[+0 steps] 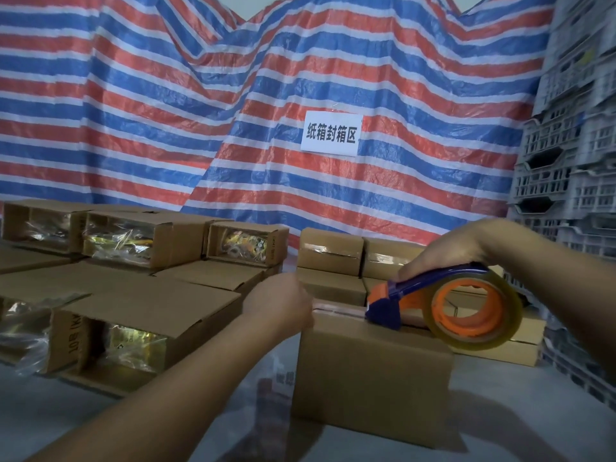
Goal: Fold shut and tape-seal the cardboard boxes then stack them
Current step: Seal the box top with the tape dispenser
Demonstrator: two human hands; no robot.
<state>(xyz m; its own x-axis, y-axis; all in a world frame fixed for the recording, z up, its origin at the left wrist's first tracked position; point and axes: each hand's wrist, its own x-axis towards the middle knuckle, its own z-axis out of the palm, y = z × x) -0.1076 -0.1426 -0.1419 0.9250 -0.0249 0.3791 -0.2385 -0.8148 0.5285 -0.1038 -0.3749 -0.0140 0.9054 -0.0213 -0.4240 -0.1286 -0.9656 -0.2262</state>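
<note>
Right hand [443, 251] grips tape dispenser [433, 301]; left hand [283, 301] pinches tape on box [370, 381]; sign [330, 133] reads "纸箱封箱区".

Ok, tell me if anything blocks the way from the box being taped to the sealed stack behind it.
Nothing visible does. The box stands directly in front of the sealed stack, with only the tape dispenser resting on top.

left hand [283, 303]: motion-blurred, finger positions unclear
open boxes [30, 331]: cut by left frame edge
crates [573, 135]: cropped at right edge, blurred
</note>
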